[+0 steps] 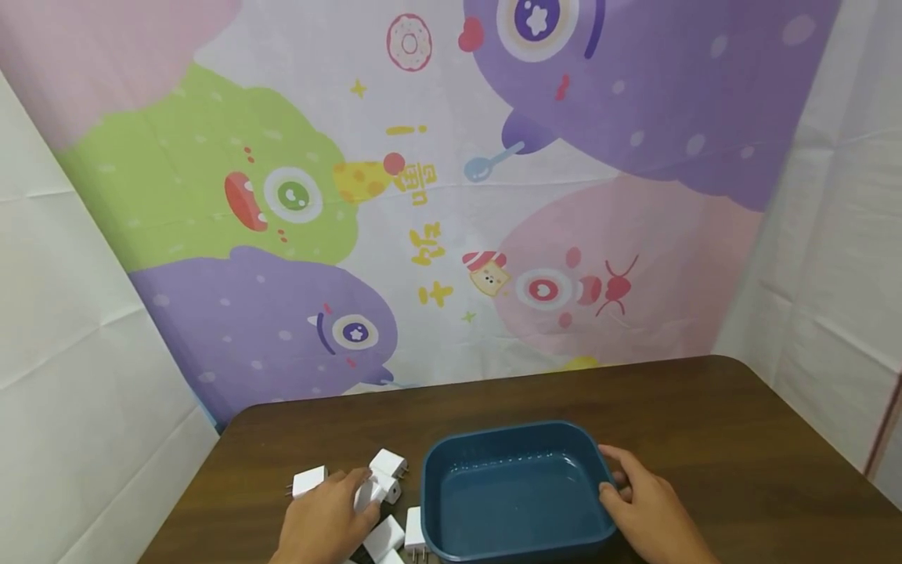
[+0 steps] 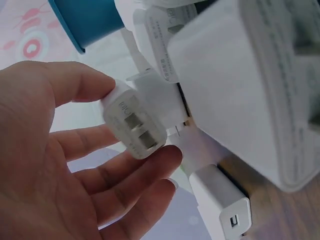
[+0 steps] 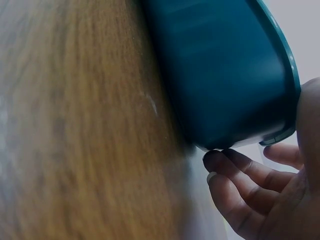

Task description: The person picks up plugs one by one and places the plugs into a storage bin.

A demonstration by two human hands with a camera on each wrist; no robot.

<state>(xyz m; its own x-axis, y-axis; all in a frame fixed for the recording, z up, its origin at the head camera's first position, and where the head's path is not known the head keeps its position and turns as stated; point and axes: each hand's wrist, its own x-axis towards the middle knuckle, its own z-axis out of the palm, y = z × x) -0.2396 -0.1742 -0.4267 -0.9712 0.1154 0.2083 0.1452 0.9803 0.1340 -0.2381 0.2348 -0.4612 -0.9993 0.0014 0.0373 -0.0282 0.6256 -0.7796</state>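
My left fingers (image 2: 137,182) pinched a white charger (image 2: 130,139) among other chargers (image 1: 384,536), left of the blue tray (image 1: 517,501) on the bench (image 1: 705,439); my right fingers (image 3: 240,177) held the tray's side. Crowded so close, they could have knocked it loose.

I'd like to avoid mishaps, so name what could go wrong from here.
The white charger in the left hand could slip if the pinch between thumb and fingers loosens. Other chargers lie close around that hand, so it might knock one. The right hand is touching the blue tray; too hard a push there could shove it against the charger beside its opposite side.
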